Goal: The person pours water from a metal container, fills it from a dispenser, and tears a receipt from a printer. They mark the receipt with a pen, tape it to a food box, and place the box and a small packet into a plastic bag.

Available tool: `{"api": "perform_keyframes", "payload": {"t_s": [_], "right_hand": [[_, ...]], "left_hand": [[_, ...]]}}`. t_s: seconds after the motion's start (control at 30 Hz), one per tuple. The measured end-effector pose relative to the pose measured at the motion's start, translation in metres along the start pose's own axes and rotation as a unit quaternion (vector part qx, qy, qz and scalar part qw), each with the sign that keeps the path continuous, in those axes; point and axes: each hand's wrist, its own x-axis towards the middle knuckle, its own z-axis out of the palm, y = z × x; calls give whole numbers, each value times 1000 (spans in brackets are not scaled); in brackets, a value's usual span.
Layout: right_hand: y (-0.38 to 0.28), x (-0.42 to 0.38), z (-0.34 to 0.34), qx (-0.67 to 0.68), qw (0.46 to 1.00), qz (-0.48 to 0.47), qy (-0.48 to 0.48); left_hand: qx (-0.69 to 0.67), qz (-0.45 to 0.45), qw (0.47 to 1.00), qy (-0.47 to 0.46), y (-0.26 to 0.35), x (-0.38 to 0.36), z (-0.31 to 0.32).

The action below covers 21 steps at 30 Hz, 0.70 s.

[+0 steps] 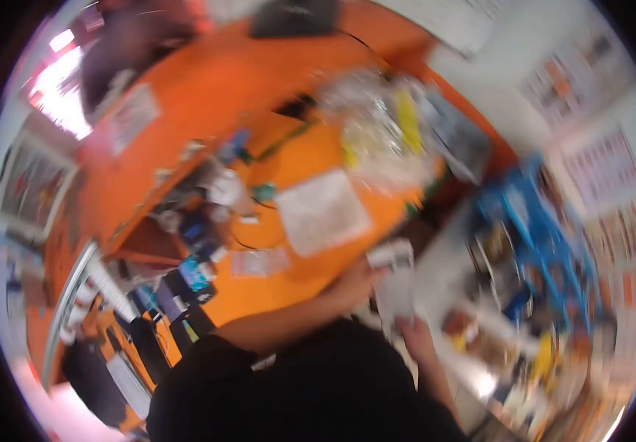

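A white, flat packet or folded sheet, blurred by motion, is held in front of my body just off the desk's near edge. Dark print shows along its upper end. My left hand grips its left side near the top. Lower down, my right hand pinches the bottom end. Just beyond my left hand, a whitish square sheet or flat bag lies on the orange desk. A small clear bag lies to its left.
Crumpled clear plastic bags cover the desk's far right. Small boxes and cables crowd the left, near a mirror-like panel. A blue rack stands on the right, with cluttered goods below. A dark device sits at the back.
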Motion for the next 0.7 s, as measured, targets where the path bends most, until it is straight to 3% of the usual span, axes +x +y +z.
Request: {"api": "perform_keyframes", "payload": {"t_s": [0.07, 0.1, 0.27, 0.3, 0.37, 0.6, 0.7], "right_hand": [[28, 0, -6, 24, 999, -23, 39], [21, -8, -15, 171, 985, 25, -5], [63, -48, -44, 392, 910, -15, 132], [57, -57, -27, 394, 905, -3, 161], [66, -77, -28, 480, 851, -19, 211], [160, -151, -100, 555, 778, -37, 291], [207, -175, -143, 540, 792, -63, 278]], "left_hand": [[102, -34, 994, 31, 18, 3, 9], [102, -44, 993, 41, 15, 11, 13], [106, -96, 990, -20, 9, 27, 92], [92, -120, 988, -36, 10, 29, 80], [102, -139, 978, -114, 1, 35, 97], [214, -188, 946, -156, -72, 20, 222], [235, -162, 940, -185, -119, 11, 261]]}}
